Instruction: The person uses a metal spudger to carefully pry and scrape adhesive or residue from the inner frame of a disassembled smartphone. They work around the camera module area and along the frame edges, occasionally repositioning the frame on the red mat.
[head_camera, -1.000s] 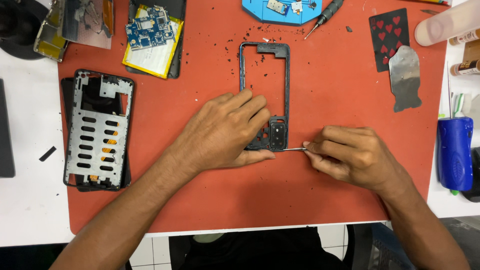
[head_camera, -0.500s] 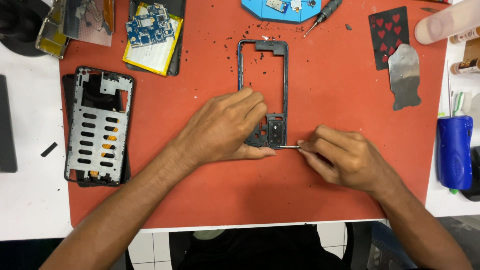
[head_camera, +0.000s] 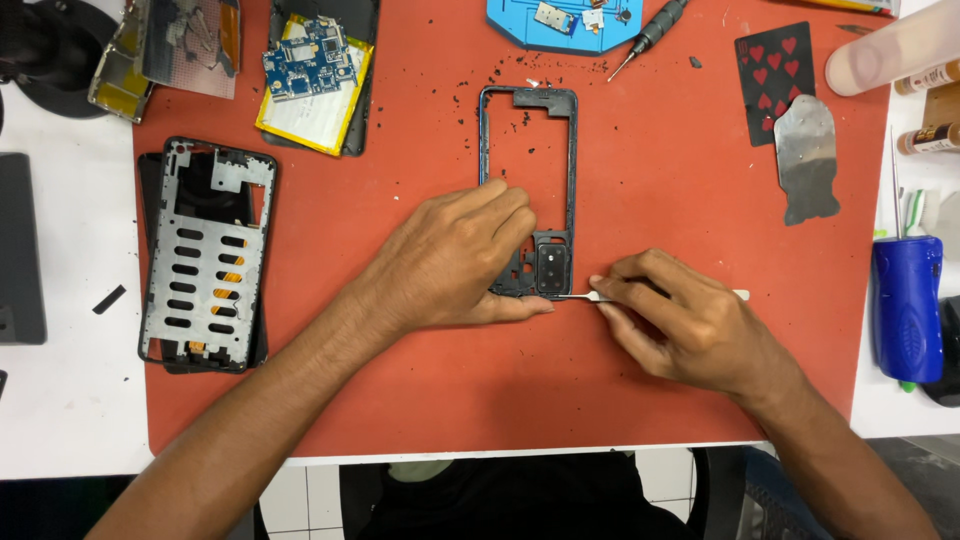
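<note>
Barely shifting since 0.5 s ago, the left hand (head_camera: 455, 255) is pressing the black rectangular phone frame (head_camera: 528, 190) onto the red mat (head_camera: 650, 180); the right hand (head_camera: 690, 320) fingers are pinching a thin metal pry tool (head_camera: 575, 296) at its corner.

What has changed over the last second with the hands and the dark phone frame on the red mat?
Very little. The right hand has kept its pinch on the thin metal pry tool, its tip at the camera end of the dark rectangular phone frame; tool and frame shifted only slightly. The left hand still presses the frame down. The silver perforated mid-frame stayed put.
</note>
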